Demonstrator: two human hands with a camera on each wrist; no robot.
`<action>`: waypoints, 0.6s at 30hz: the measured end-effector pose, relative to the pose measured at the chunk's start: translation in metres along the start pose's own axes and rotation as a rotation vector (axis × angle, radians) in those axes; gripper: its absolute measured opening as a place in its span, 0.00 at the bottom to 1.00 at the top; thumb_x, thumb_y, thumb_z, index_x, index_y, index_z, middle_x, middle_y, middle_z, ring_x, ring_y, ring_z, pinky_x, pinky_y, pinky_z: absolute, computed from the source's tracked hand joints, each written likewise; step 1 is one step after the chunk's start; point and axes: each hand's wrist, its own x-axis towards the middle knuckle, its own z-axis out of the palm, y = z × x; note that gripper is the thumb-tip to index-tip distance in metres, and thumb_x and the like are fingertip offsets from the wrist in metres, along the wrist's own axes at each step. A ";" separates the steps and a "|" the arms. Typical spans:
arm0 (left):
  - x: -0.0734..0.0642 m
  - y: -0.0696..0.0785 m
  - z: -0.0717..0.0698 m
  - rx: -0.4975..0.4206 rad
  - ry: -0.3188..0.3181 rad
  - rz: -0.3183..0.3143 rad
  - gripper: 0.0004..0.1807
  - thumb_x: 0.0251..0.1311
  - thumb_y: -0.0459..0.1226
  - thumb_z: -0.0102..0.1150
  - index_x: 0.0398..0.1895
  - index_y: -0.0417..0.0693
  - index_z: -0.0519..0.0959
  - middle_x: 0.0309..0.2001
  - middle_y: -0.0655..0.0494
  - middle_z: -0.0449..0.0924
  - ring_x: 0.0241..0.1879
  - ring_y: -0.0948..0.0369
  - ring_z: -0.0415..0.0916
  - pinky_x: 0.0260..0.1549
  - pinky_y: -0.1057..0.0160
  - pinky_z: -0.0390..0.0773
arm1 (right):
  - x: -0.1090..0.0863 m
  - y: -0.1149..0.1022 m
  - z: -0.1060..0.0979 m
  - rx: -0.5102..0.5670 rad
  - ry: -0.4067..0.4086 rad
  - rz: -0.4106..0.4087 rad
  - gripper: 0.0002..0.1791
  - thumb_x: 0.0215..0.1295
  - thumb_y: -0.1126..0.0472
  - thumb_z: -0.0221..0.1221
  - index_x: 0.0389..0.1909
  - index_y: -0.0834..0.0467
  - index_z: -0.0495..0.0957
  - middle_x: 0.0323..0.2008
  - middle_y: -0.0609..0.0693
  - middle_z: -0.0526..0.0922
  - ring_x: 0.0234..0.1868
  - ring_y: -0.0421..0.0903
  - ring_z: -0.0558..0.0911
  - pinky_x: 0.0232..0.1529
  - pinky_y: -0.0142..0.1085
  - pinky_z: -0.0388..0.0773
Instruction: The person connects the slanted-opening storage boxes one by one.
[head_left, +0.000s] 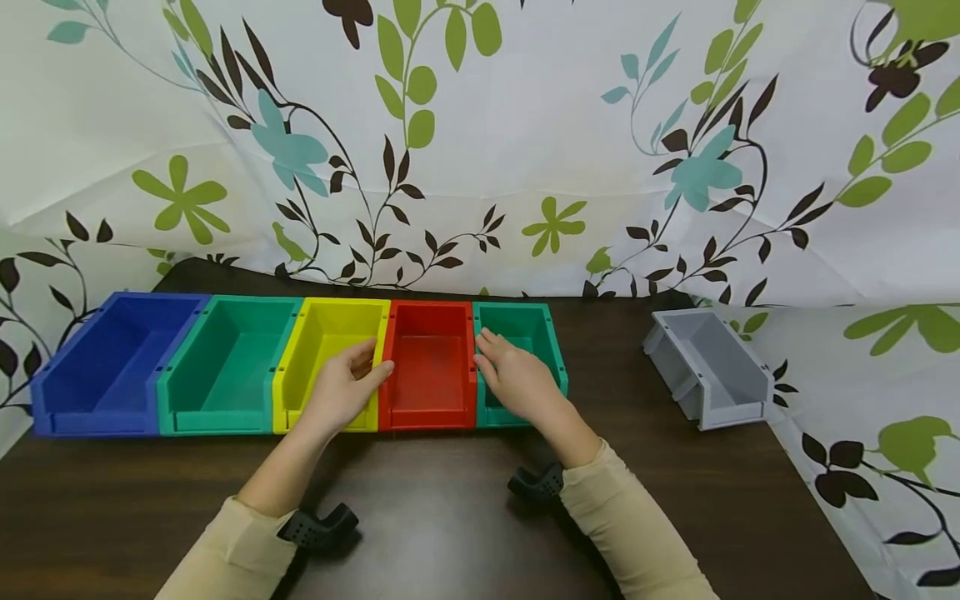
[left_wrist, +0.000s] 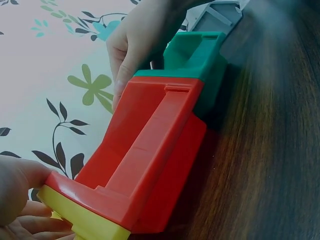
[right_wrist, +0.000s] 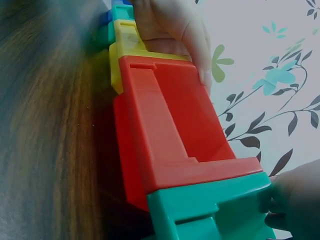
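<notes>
A red bin sits between a yellow bin and a smaller-looking green bin in a side-by-side row. My left hand reaches over the yellow bin, its thumb touching the rim where yellow meets red and its fingers loosely bent inside the yellow bin. Over the right-hand green bin, my right hand rests its fingertips on the rim shared with red. Both wrist views show the red bin between the hands. Neither hand clearly pinches a wall.
Another green bin and a blue bin continue the row leftward. A grey bin stands apart on the right, turned at an angle. Everything stands on a dark wooden table, with a leaf-patterned cloth hanging behind.
</notes>
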 end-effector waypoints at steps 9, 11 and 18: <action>0.003 -0.004 0.006 0.040 0.032 0.002 0.34 0.65 0.42 0.53 0.70 0.36 0.57 0.67 0.36 0.63 0.64 0.42 0.66 0.55 0.49 0.72 | -0.005 0.026 0.001 0.204 0.073 -0.104 0.28 0.71 0.49 0.50 0.67 0.57 0.65 0.68 0.54 0.65 0.69 0.52 0.65 0.64 0.49 0.66; 0.002 -0.002 0.007 0.049 0.040 0.005 0.34 0.66 0.40 0.52 0.70 0.36 0.56 0.68 0.37 0.62 0.64 0.42 0.66 0.55 0.48 0.72 | -0.010 0.035 -0.008 0.237 0.170 -0.156 0.26 0.69 0.53 0.53 0.64 0.60 0.69 0.65 0.57 0.70 0.66 0.54 0.69 0.62 0.51 0.69; -0.004 0.013 0.016 0.229 0.158 0.126 0.29 0.64 0.34 0.49 0.67 0.33 0.61 0.66 0.34 0.64 0.52 0.39 0.75 0.52 0.46 0.76 | -0.035 0.090 -0.048 0.153 0.517 -0.107 0.20 0.64 0.62 0.59 0.55 0.63 0.77 0.54 0.60 0.80 0.54 0.57 0.80 0.51 0.51 0.77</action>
